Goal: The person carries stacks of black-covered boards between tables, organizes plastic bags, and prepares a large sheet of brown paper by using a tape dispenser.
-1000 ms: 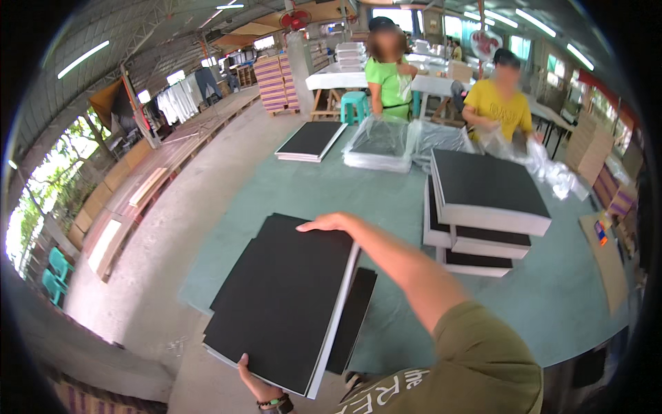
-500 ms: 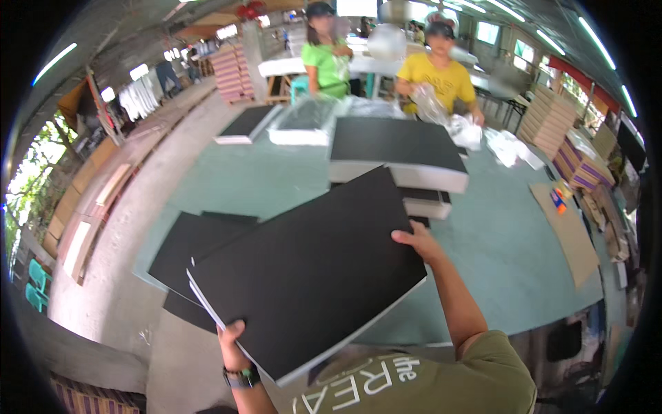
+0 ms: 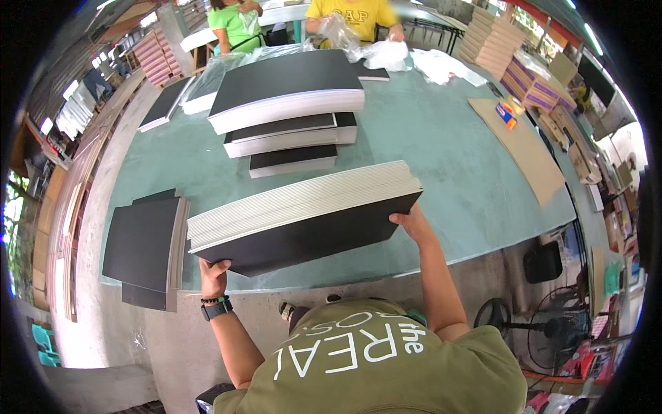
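Note:
A thick stack of black-faced boards (image 3: 310, 238) with layered white edges is tilted up on its long side, its black face toward me. My left hand (image 3: 214, 277) grips its lower left corner, thumb on the black face and fingers hidden behind. At the right end my right hand (image 3: 412, 222) holds the stack the same way. Left of it, another pile of black boards (image 3: 141, 241) lies at the table's edge. Beyond, several black-topped stacks (image 3: 286, 86) of differing size are piled up, the largest on top.
The green table (image 3: 441, 145) spans the middle. On its right lie a brown cardboard sheet (image 3: 517, 152) and a small blue and orange container (image 3: 505, 115). Two people stand across it, one handling clear plastic (image 3: 341, 38). A black fan (image 3: 552, 328) stands at lower right.
The held stack has turned from showing its broad black face upward to standing on edge, white layered edges up. Both hands keep hold. My view has tipped downward.

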Tool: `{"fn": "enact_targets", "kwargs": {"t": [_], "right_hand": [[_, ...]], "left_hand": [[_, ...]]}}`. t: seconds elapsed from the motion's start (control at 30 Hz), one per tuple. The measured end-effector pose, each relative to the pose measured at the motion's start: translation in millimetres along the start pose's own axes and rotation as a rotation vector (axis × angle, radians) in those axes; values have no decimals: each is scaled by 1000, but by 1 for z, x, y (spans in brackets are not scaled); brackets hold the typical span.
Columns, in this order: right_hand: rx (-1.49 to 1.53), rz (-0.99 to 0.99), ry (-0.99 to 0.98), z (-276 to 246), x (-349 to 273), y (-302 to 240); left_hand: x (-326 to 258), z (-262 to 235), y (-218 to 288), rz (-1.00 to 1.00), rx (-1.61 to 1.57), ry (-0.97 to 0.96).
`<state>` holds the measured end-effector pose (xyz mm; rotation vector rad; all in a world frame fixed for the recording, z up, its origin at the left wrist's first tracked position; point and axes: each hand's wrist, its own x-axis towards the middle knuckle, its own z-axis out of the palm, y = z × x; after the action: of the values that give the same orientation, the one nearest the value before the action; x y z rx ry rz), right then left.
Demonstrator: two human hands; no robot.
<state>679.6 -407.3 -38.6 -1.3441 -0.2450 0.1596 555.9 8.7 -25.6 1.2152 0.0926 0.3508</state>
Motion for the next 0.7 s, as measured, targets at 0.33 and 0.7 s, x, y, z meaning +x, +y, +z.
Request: {"fn": "enact_targets", "kwargs": {"t": [0.33, 0.7], "right_hand": [[-20, 59, -142, 9, -5, -9], [108, -154, 98, 27, -19, -22]], "left_hand": [[-13, -16, 2, -133, 247, -88], [-30, 20, 0, -29, 233, 252]]}}
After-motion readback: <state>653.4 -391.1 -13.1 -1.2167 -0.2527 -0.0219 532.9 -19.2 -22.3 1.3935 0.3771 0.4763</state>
